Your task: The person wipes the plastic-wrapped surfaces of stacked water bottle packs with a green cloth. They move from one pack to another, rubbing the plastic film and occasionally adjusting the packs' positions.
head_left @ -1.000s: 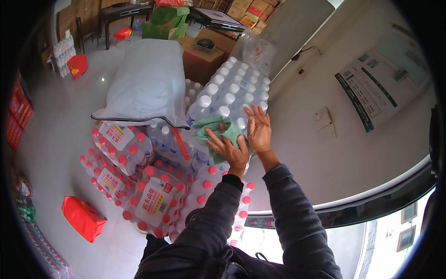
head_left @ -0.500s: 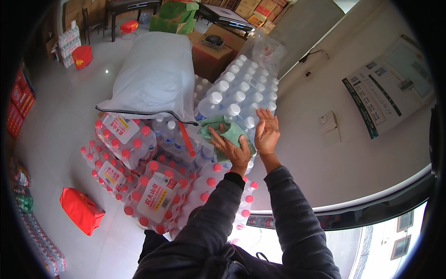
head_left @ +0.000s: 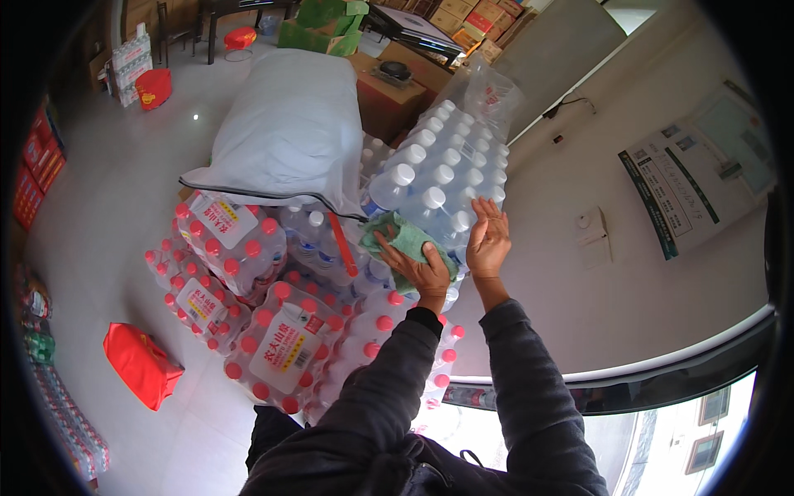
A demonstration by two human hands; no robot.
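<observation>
My left hand (head_left: 423, 269) presses on a folded green cloth (head_left: 411, 235), thumb and fingers gripping it against a stack of shrink-wrapped bottles. Just right of it, my right hand (head_left: 489, 242) is raised with its fingers stretched out, holding nothing. It is beside the white-capped bottles (head_left: 433, 198); whether it touches their wrap I cannot tell. A red strip (head_left: 342, 245) lies left of the cloth. The large white zippered bag (head_left: 289, 124) rests on the stack, its dark zipper edge reaching close to the cloth.
Red-capped bottle packs (head_left: 285, 349) fill the near part of the stack. A pale wall with a poster (head_left: 674, 194) borders the right side. On the floor at left lies a red bag (head_left: 141, 364). Cardboard boxes (head_left: 385, 91) and a green carton (head_left: 321, 26) stand behind.
The view has shifted slightly, so the stack sits a little further right. My left hand stays on the cloth, which looks a bit flatter; my right hand remains raised beside it.
</observation>
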